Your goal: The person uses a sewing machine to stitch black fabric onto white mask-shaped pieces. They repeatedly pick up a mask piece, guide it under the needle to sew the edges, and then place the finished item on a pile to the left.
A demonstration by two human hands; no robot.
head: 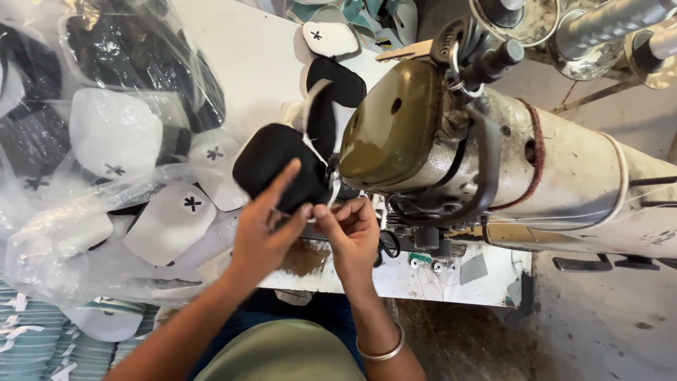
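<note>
A black padded fabric piece (271,164) lies on the white sewing table (254,63) at the needle end of an old olive and cream sewing machine (493,162). My left hand (262,227) rests on the black piece, index finger stretched over it, thumb pinching its near edge. My right hand (350,233) pinches the same edge right beside the left thumb, just under the machine's head. A silver bangle (381,350) circles my right wrist. A second black piece (331,95) with white edging stands up behind the first one.
A clear plastic bag (92,162) full of white and black cut pieces with small cross marks fills the left side. Teal striped pieces (35,339) lie at bottom left. Thread spools (606,25) stand at the top right. Bare floor (599,331) shows at right.
</note>
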